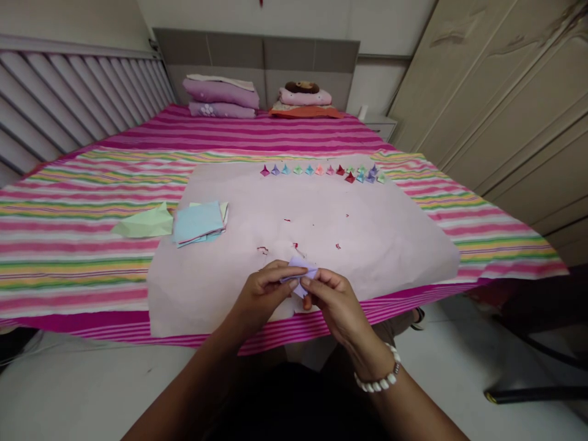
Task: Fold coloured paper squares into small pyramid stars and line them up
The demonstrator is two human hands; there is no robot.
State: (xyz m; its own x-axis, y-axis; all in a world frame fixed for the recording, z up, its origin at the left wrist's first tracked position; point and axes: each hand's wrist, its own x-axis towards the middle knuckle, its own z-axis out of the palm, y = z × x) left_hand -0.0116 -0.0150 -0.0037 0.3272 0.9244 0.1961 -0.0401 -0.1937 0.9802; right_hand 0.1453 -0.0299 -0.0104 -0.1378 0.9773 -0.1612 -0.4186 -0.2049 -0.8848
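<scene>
A small lavender sheet of folded paper [301,267] is pinched between both hands, just above the near edge of a large pale paper sheet [395,233]. My left hand [264,293] grips its left side with thumb and fingers. On its right side my right hand [335,300] is closed, the thumb pressing near the middle; a white beaded bracelet [377,384] circles that wrist. Folds under the fingers are partly hidden. Past the hands, small red paper scraps [296,246] lie scattered on the sheet.
A stack of light blue and other paper squares [198,222] lies at the left, beside a creased pale green paper [146,222]. Several small folded paper pieces [320,170] line the far edge. Everything rests on a bed with a striped cover [73,245]; folded bedding [223,95] sits by the headboard.
</scene>
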